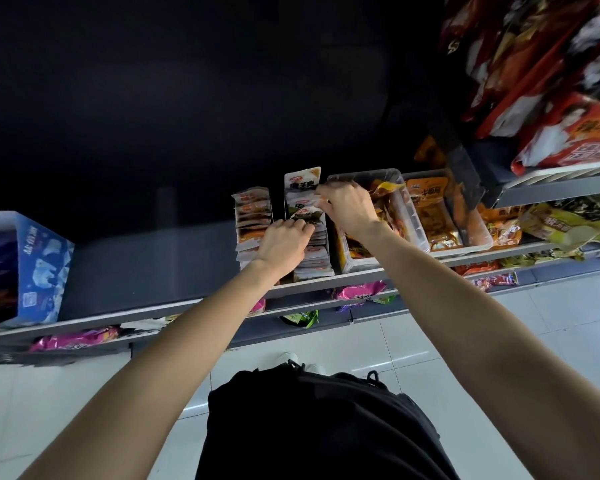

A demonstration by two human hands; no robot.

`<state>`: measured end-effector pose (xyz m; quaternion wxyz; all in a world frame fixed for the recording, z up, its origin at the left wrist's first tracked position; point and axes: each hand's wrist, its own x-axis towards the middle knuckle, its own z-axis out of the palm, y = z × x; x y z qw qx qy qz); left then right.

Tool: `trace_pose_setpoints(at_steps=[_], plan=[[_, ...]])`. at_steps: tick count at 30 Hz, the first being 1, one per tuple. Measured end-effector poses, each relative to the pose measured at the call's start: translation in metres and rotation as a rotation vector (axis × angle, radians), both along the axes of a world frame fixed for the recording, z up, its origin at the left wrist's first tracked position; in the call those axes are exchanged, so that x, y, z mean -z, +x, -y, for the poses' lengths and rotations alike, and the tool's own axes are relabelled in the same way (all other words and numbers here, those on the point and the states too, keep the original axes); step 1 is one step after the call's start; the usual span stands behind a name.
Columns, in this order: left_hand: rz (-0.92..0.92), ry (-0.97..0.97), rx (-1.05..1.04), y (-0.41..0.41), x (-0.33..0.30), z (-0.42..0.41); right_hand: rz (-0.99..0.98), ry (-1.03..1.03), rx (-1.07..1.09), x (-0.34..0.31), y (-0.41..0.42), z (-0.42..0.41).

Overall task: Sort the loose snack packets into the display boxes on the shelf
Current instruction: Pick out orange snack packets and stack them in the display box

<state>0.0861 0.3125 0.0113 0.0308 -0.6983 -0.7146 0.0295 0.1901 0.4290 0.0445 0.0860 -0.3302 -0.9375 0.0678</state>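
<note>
white-and-dark snack packets [311,237] standing upright in a row, packed front to back on the shelf [326,282]

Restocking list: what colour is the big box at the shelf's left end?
Blue box, with white print; head view.

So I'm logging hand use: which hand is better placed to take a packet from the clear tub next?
Probably the right hand: it sits at the clear tub rim; the left hand rests on the packet row.
</note>
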Motion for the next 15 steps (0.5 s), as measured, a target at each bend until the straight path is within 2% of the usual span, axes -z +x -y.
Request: trace_pose_setpoints(at_steps=[6,11,15], plan=[[0.041,-0.055,-0.107,-0.007,0.004,-0.005,0.033,-0.039,0.001,-0.002,0.001,0.001],[0.231,0.105,-0.173,-0.023,-0.011,-0.013,0.012,-0.129,0.04,-0.006,-0.001,-0.006],[0.37,0.245,-0.268,-0.024,-0.017,-0.014,-0.047,-0.213,-0.1,-0.01,0.008,-0.005]])
